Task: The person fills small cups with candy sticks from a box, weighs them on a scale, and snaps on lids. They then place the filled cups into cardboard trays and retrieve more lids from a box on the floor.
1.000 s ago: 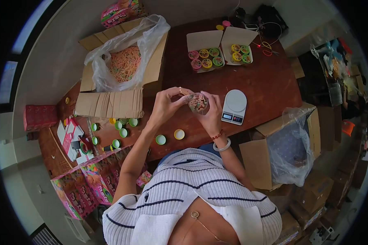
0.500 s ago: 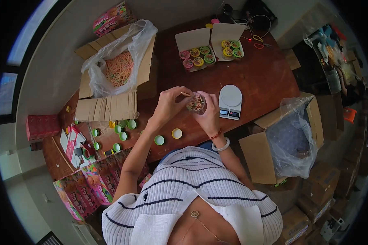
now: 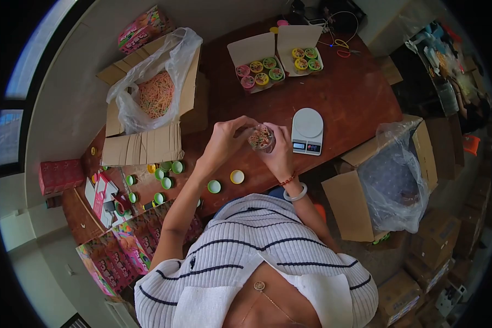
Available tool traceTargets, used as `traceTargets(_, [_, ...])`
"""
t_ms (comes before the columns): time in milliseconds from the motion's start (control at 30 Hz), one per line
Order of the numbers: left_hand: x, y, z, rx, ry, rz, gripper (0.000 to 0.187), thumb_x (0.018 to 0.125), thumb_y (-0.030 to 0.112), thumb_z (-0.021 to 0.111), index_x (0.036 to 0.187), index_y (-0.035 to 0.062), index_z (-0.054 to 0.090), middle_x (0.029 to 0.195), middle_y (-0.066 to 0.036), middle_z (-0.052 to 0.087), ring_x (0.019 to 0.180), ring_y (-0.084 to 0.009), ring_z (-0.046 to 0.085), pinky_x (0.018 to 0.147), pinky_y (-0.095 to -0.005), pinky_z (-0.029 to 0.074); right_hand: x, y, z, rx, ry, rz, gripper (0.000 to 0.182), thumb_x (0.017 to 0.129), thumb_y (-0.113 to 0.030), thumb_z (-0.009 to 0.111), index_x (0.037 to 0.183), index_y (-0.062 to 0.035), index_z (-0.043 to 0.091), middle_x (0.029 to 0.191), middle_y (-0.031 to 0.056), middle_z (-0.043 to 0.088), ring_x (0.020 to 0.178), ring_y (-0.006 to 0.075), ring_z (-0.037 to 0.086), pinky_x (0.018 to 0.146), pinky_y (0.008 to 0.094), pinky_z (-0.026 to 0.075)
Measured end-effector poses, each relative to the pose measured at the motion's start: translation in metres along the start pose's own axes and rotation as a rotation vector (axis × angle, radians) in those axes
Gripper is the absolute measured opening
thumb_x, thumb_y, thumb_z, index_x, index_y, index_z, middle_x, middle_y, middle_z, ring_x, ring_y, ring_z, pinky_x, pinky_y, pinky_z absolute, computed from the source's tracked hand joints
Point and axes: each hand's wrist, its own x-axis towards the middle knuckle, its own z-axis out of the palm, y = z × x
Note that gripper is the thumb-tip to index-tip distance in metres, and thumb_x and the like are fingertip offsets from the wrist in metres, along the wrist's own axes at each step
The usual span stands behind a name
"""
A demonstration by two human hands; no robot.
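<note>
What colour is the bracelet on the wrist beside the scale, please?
The bracelet is pale white, seen in the head view.

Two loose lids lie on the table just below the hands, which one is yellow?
The right-hand lid, nearer the bracelet wrist, is yellow with a white centre; its neighbour to the left is green.

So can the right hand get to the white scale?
Probably yes. The scale sits just beside the right hand with bare table between, but that hand holds the little jar, so it isn't free.

Bare tabletop (image 3: 361, 104) beyond the scale (image 3: 307, 130); lids (image 3: 224, 181) and cardboard box (image 3: 147, 104) crowding the left.
</note>
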Motion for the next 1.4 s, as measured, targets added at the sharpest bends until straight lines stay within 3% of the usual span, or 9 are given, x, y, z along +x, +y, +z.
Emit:
traceTargets(333, [-0.009,-0.002,0.025,0.338,0.127,0.402,0.041,0.084,0.005,0.069,0.125,0.0098,0.066,0.117,-0.011,0.069,0.095,-0.0267,0.062,0.086,-0.0371,0.052,0.003,0.012,-0.007,0.159,0.050,0.036,0.059,0.071,-0.008,0.085,0.124,-0.0046,0.060,0.112,0.0131,0.063,0.104,0.0304,0.063,0.088,0.0378,0.053])
traceTargets(467, [-0.031,-0.059,0.028,0.274,0.208,0.229,0.042,0.087,0.008,0.066,0.129,0.0103,0.062,0.124,-0.010,0.066,0.098,-0.0326,0.061,0.091,-0.0391,0.049,0.001,0.126,-0.012,-0.164,0.210,0.217,0.061,0.069,-0.017,0.088,0.120,-0.0036,0.057,0.116,0.0153,0.064,0.106,0.0327,0.063,0.091,0.0411,0.053])
traceTargets(567, [-0.065,-0.148,0.066,0.314,0.069,-0.133,0.055,0.086,0.011,0.069,0.139,0.0118,0.054,0.126,-0.015,0.064,0.108,-0.0360,0.060,0.094,-0.0396,0.049,-0.003,0.235,-0.015,-0.288,0.253,0.410,0.065,0.064,-0.008,0.087,0.120,-0.0053,0.053,0.116,0.0176,0.060,0.108,0.0383,0.060,0.092,0.0465,0.052])
traceTargets(767, [-0.138,-0.232,0.172,0.580,-0.278,-0.465,0.085,0.077,0.016,0.077,0.152,0.0163,0.036,0.154,-0.028,0.026,0.130,-0.0507,0.043,0.103,-0.0541,0.046,0.002,0.317,-0.020,-0.275,0.194,0.441,0.074,0.063,-0.006,0.088,0.126,-0.0059,0.049,0.122,0.0200,0.059,0.115,0.0400,0.057,0.098,0.0455,0.050])
traceTargets(933, [-0.177,-0.300,0.215,0.552,-0.365,-0.580,0.078,0.083,0.025,0.070,0.152,0.0122,0.036,0.149,-0.031,0.034,0.127,-0.0528,0.045,0.105,-0.0531,0.044,-0.028,0.299,-0.049,-0.256,0.171,0.373,0.088,0.067,-0.012,0.089,0.141,-0.0036,0.041,0.136,0.0225,0.052,0.120,0.0366,0.058,0.103,0.0426,0.048])
traceTargets(1000, [-0.190,-0.298,0.219,0.537,-0.059,-0.424,0.065,0.086,0.026,0.069,0.145,0.0192,0.043,0.139,-0.030,0.044,0.115,-0.0503,0.053,0.092,-0.0521,0.052,-0.053,0.294,-0.068,-0.190,0.215,0.425,0.084,0.072,-0.014,0.087,0.141,0.0005,0.041,0.134,0.0230,0.052,0.118,0.0346,0.058,0.100,0.0433,0.049])
traceTargets(1133, [-0.183,-0.257,0.200,0.305,0.070,-0.434,0.058,0.091,0.026,0.064,0.144,0.0129,0.043,0.128,-0.033,0.051,0.111,-0.0517,0.055,0.091,-0.0518,0.051,-0.116,0.306,-0.107,-0.152,0.298,0.523,0.073,0.079,-0.017,0.083,0.138,0.0009,0.044,0.128,0.0232,0.057,0.111,0.0335,0.062,0.096,0.0415,0.053])
traceTargets(1233, [-0.160,-0.215,0.175,0.032,-0.037,-0.645,0.055,0.096,0.030,0.061,0.141,0.0044,0.042,0.125,-0.029,0.058,0.119,-0.0461,0.056,0.097,-0.0466,0.048,-0.147,0.322,-0.128,-0.122,0.375,0.688,0.070,0.079,-0.018,0.083,0.136,0.0008,0.047,0.126,0.0223,0.059,0.109,0.0314,0.064,0.093,0.0399,0.055])
traceTargets(1400, [-0.158,-0.194,0.183,-0.208,0.176,-0.584,0.046,0.090,0.025,0.072,0.121,0.0040,0.044,0.104,-0.018,0.061,0.092,-0.0247,0.065,0.082,-0.0354,0.052,-0.127,0.323,-0.133,-0.210,0.326,0.626,0.070,0.076,-0.016,0.086,0.134,0.0003,0.050,0.122,0.0201,0.062,0.108,0.0305,0.064,0.094,0.0398,0.054])
